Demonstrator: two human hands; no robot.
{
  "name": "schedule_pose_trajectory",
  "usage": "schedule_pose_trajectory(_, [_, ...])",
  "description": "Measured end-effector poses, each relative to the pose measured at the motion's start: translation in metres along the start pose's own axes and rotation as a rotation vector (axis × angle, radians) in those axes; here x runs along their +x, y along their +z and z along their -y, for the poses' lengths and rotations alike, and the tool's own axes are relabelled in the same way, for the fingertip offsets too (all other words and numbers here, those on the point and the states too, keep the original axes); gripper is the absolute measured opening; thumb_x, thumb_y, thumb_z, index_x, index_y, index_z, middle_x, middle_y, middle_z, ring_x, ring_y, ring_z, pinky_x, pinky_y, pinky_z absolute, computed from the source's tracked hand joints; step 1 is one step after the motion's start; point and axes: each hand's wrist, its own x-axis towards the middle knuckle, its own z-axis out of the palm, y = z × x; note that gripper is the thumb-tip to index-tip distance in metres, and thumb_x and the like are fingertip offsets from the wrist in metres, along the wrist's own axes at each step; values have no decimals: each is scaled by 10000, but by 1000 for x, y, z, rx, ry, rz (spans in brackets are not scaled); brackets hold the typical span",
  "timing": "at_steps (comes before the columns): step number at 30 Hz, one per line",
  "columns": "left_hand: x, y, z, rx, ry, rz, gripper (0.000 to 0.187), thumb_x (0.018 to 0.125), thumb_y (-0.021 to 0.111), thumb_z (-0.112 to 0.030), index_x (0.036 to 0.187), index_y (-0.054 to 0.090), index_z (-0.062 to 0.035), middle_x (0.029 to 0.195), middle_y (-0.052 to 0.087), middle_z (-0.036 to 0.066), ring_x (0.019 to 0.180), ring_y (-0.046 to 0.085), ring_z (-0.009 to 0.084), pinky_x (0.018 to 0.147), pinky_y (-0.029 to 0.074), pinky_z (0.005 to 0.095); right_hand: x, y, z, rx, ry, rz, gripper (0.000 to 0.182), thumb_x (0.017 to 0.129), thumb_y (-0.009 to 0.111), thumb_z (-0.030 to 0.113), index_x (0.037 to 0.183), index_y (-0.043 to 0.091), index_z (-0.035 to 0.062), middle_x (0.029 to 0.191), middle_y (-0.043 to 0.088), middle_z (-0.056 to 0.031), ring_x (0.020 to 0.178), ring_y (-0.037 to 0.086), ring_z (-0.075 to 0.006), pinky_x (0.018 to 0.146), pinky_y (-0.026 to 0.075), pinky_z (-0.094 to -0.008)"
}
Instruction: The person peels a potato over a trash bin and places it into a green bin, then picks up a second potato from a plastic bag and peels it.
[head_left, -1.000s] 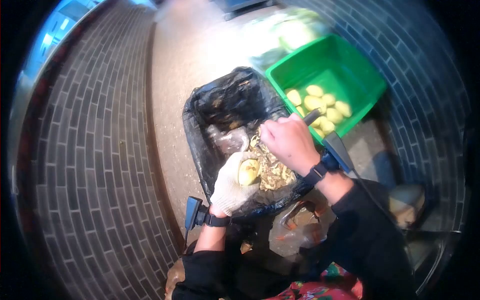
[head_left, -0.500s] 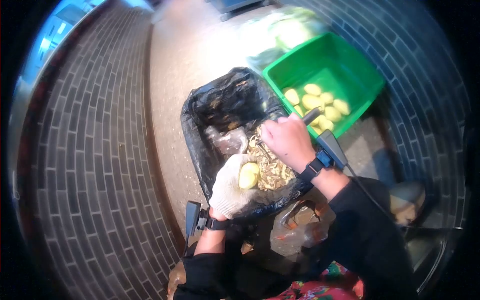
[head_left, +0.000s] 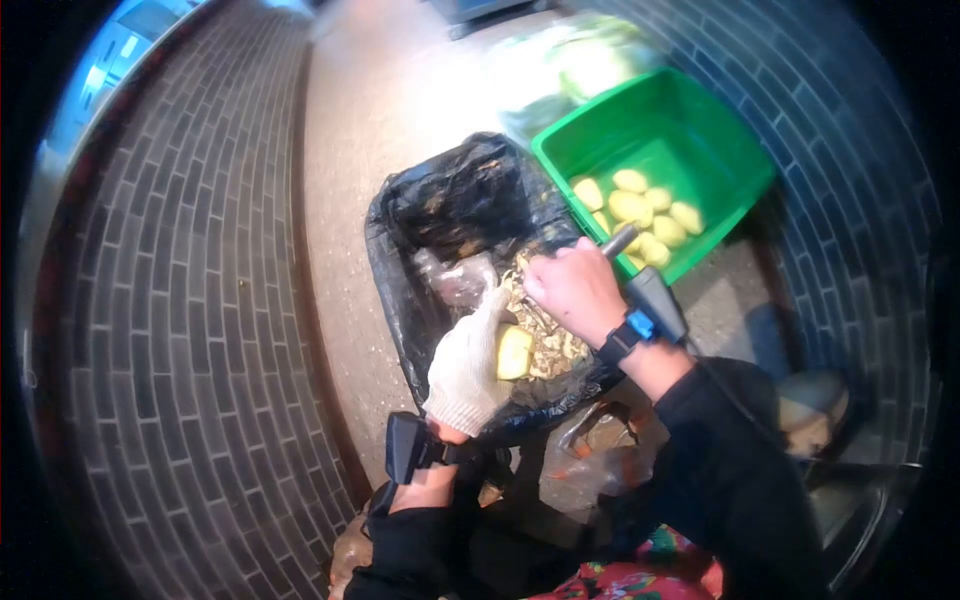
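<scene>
A white knitted glove covers my left hand (head_left: 468, 362), whose fingers are wrapped round a peeled yellow potato (head_left: 515, 352). My bare right hand (head_left: 577, 290) is closed on a tool with a dark handle (head_left: 621, 241); the tool's working end is mostly hidden. Both hands are over a bin lined with a black plastic bag (head_left: 392, 290). Potato peelings (head_left: 556, 346) and a clear plastic bag (head_left: 462, 279) lie inside it. Right beside the bin, a green crate (head_left: 724, 150) holds several peeled potatoes (head_left: 630, 208).
Behind the crate is a pale green bundle in clear plastic (head_left: 585, 65). A brick wall (head_left: 190, 300) rises on the left, and another (head_left: 850, 160) on the right. Another clear bag (head_left: 590, 470) lies near my lap. A shoe (head_left: 812, 410) is at the right.
My left hand has turned, and the potato in it has shifted slightly right and rotated. The gloved thumb or finger now points up. My right hand has moved slightly and keeps the tool.
</scene>
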Motion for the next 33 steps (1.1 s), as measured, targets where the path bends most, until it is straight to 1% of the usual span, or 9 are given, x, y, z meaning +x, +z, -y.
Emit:
schedule_pose_trajectory(4, [-1, 5, 4, 80, 2, -39, 759, 671, 757, -9, 1375, 479, -69, 1116, 633, 168, 984, 628, 367, 833, 521, 435, 1, -13, 17, 141, -33, -52, 257, 878, 588, 225, 656, 607, 99, 586, 583, -103, 602, 582, -306, 668, 424, -413])
schedule_pose_trajectory(6, [1, 4, 0, 146, -130, 3, 645, 674, 763, -21, 1273, 526, -67, 1086, 628, 162, 994, 625, 371, 831, 520, 434, -2, -9, 22, 170, -74, -12, 252, 877, 591, 224, 660, 610, 98, 587, 585, -102, 604, 583, -306, 668, 424, -412])
schedule_pose_trajectory(15, [-1, 7, 11, 32, -75, -42, 435, 712, 768, -79, 1094, 562, -49, 992, 619, 176, 924, 611, 398, 793, 505, 438, -3, -7, 23, 158, -248, 24, 240, 861, 626, 226, 650, 608, 114, 583, 567, -61, 599, 584, -260, 668, 421, -395])
schedule_pose_trajectory(18, [-1, 3, 6, 19, -93, -15, 424, 715, 775, -73, 1090, 578, -48, 1000, 628, 176, 932, 624, 385, 809, 509, 421, -4, -1, 19, 192, -270, -99, 236, 852, 627, 234, 645, 604, 123, 570, 548, -54, 590, 569, -266, 665, 414, -395])
schedule_pose_trajectory(24, [6, -7, -3, -35, 21, -116, 463, 699, 749, -3, 1131, 587, -47, 1058, 639, 168, 1002, 624, 362, 868, 504, 412, 1, 3, -2, -39, -25, -102, 204, 835, 622, 215, 647, 611, 134, 568, 555, -63, 585, 551, -258, 654, 407, -397])
schedule_pose_trajectory(27, [2, -2, 5, 48, -24, -74, 502, 667, 729, 16, 1142, 581, -55, 1071, 627, 160, 1034, 604, 368, 882, 494, 430, 7, -6, 14, 62, -59, -161, 207, 837, 627, 210, 647, 609, 130, 567, 550, -65, 586, 555, -258, 650, 410, -399])
schedule_pose_trajectory(29, [1, 2, 8, 95, -38, -29, 514, 658, 733, 11, 1144, 580, -59, 1077, 621, 154, 1042, 598, 362, 883, 491, 431, 1, -9, 27, 143, -220, -72, 221, 843, 634, 207, 643, 599, 119, 564, 544, -60, 584, 558, -262, 641, 413, -407])
schedule_pose_trajectory(30, [-1, 3, 9, 120, -49, -31, 474, 679, 740, -4, 1120, 578, -66, 1062, 620, 154, 1015, 608, 367, 868, 499, 427, 0, -4, 31, 163, -300, -146, 235, 847, 641, 206, 637, 586, 116, 561, 538, -58, 576, 559, -254, 632, 413, -400])
schedule_pose_trajectory(33, [-3, 7, 12, 161, -66, -32, 435, 696, 756, -31, 1092, 579, -72, 1045, 622, 155, 987, 617, 372, 854, 506, 425, -1, 0, 30, 192, -312, -136, 229, 841, 647, 193, 635, 582, 119, 561, 538, -54, 571, 559, -248, 634, 419, -391])
